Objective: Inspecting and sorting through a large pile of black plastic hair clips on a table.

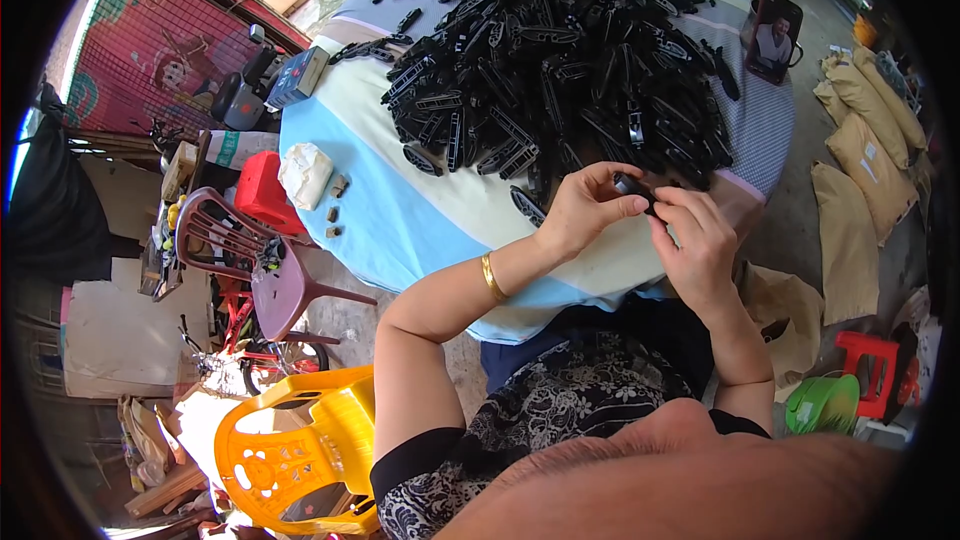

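Observation:
My left hand (pixel 583 208), with a gold bangle at the wrist, pinches a small black plastic part (pixel 632 186) between thumb and fingers. The fingers of my right hand (pixel 700 240) close on the other end of the same part. Both hands are over the near edge of the cloth-covered table (pixel 390 225). Just beyond them spreads a big heap of long black plastic pieces (pixel 560 70), many with slotted frames. One loose oval black piece (pixel 527 206) lies beside my left hand. Fine detail of the held part is hidden by my fingers.
On the table's left are a white plastic bag (pixel 304 176), several small brown blocks (pixel 333 214) and a blue box (pixel 298 77). A phone (pixel 773 37) stands at the right edge. Around are a purple chair (pixel 280 290), yellow chair (pixel 290 445), red stool (pixel 868 370) and sacks (pixel 868 175).

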